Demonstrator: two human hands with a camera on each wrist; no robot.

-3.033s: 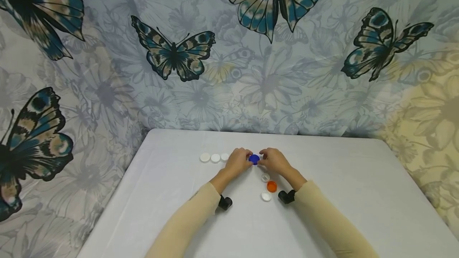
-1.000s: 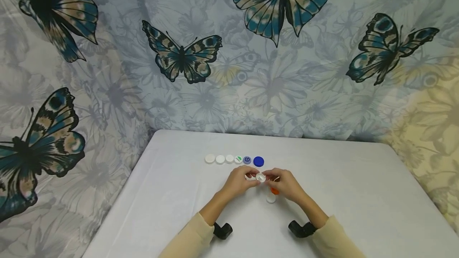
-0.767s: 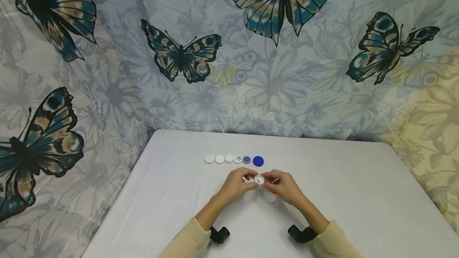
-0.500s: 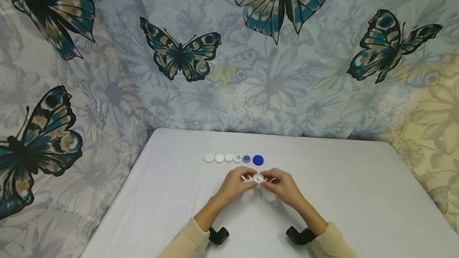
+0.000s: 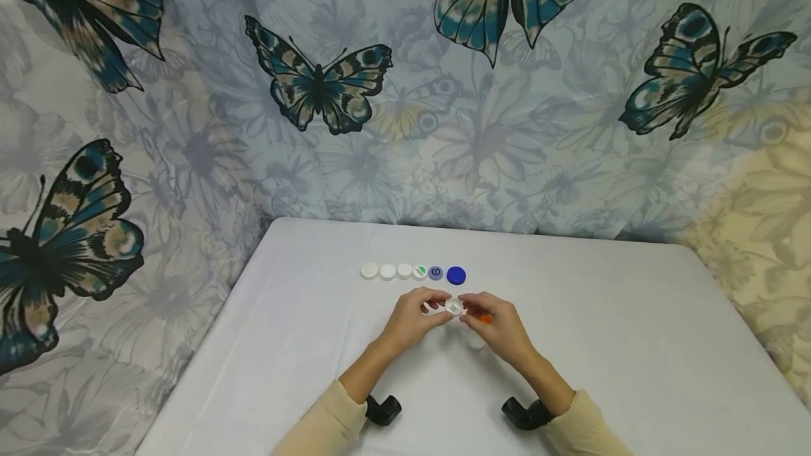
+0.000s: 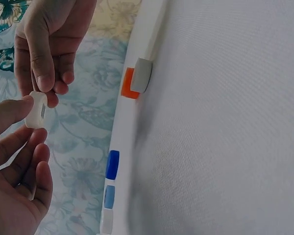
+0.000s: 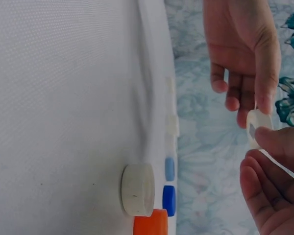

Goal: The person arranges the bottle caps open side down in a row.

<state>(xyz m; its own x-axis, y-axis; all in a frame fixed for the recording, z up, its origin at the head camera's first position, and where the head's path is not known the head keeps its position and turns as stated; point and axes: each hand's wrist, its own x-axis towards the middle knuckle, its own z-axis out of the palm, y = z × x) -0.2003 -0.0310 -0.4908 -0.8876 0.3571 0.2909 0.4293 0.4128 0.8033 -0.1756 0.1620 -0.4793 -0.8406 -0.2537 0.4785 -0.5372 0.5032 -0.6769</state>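
Note:
A small white bottle cap (image 5: 453, 307) is held up off the table between the two hands, with a greyish patch showing in its middle. My left hand (image 5: 410, 321) pinches it from the left between thumb and index finger. From the right, the thumb and fingertips of my right hand (image 5: 507, 329) pinch the same cap. Partly covered by the right hand, an orange cap (image 5: 485, 318) lies on the table beside another white cap (image 5: 476, 343). In the right wrist view that thick white cap (image 7: 137, 190) stands in front of the orange cap (image 7: 151, 224).
Beyond the hands runs a row of caps: several white ones (image 5: 388, 271), one with a green mark (image 5: 420, 272), a light blue one (image 5: 436, 273) and a dark blue one (image 5: 456, 275) at the right end. The white-covered table (image 5: 633, 329) meets a butterfly-print wall cloth behind.
Three seconds ago both hands were at the dark blue cap; it now lies at the row's right end. The hands came nearer and lifted a white cap, shifting slightly left with it since.

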